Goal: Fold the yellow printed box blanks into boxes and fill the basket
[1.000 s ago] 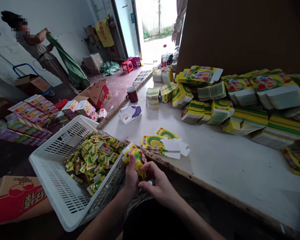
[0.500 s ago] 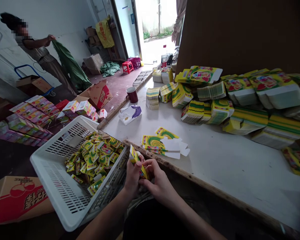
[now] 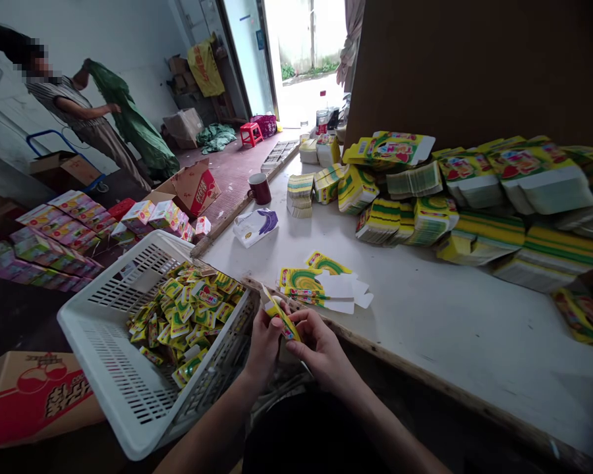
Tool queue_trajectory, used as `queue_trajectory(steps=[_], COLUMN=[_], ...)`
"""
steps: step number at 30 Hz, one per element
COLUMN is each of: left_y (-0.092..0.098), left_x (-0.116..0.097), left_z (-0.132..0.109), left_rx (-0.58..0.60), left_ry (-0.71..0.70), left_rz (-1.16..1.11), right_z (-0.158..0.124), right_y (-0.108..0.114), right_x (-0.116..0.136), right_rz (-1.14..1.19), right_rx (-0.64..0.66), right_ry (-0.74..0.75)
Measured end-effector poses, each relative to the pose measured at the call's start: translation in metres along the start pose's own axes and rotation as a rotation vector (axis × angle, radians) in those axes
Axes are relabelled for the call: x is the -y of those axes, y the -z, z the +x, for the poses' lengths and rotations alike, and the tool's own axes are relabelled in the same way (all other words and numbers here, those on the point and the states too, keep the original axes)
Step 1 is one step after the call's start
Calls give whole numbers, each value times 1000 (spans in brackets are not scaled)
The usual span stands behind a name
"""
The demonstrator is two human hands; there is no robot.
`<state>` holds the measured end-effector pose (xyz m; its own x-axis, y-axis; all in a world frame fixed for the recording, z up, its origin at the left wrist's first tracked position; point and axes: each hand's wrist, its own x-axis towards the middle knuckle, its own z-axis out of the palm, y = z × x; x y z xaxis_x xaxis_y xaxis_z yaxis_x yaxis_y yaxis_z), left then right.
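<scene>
Both my hands pinch one small yellow-and-green carton point(image 3: 281, 316) just in front of the table edge. My left hand point(image 3: 261, 345) grips its near side with closed fingers. My right hand point(image 3: 321, 349) holds its other end between thumb and fingers. To the left, a white slatted basket point(image 3: 109, 355) holds several folded cartons of the same print point(image 3: 188, 309). A small pile of flat carton blanks point(image 3: 321, 283) lies on the white table point(image 3: 449, 322) just beyond my hands.
Large stacks of flat blanks point(image 3: 474, 197) line the table's back and right. A dark red mug point(image 3: 260, 188) and a white-purple packet point(image 3: 255, 226) sit further off. A red box point(image 3: 34, 395) lies lower left. Pink boxes point(image 3: 59, 230) cover the floor; a person point(image 3: 74, 115) handles green cloth.
The carton has turned edge-on between my fingers and sits slightly lower and to the right. The person in the back has lifted and shifted the green cloth.
</scene>
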<state>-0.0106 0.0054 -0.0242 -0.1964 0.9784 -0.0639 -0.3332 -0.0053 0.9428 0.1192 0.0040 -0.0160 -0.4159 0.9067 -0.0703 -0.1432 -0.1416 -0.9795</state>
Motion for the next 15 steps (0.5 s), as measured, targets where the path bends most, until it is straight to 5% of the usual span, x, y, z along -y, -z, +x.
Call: queue_trajectory(steps=[15], left_y=[1], left_x=[0], left_z=[1], left_rx=[-58], left_ry=[26], left_rz=[36], right_z=[-1], right_y=[-5], right_x=[2], right_rz=[-82], right_rx=[18], right_ry=[-26])
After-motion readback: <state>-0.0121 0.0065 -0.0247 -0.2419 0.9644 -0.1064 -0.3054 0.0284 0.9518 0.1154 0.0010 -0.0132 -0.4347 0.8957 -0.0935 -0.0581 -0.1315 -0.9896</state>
